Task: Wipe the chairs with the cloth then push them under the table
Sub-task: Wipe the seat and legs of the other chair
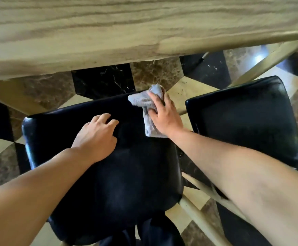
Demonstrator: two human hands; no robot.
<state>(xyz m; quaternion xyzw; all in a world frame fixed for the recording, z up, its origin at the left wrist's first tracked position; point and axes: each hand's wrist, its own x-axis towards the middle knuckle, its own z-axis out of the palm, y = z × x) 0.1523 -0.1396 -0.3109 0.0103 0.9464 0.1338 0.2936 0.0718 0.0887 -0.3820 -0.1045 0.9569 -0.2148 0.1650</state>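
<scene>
A chair with a black padded seat (119, 174) stands right below me, pulled out from the wooden table (109, 29). My right hand (164, 114) presses a crumpled grey cloth (144, 102) onto the seat's far right corner. My left hand (96, 137) lies flat on the seat, fingers spread, holding nothing. A second chair with a black seat (247, 121) stands to the right, also out from under the table.
The table's front edge crosses the upper view, with pale wooden legs at the left (11, 96) and the right (269, 63). Pale wooden chair rails (198, 219) run at the lower right. The floor is patterned marble tile (158, 73) in black, brown and cream.
</scene>
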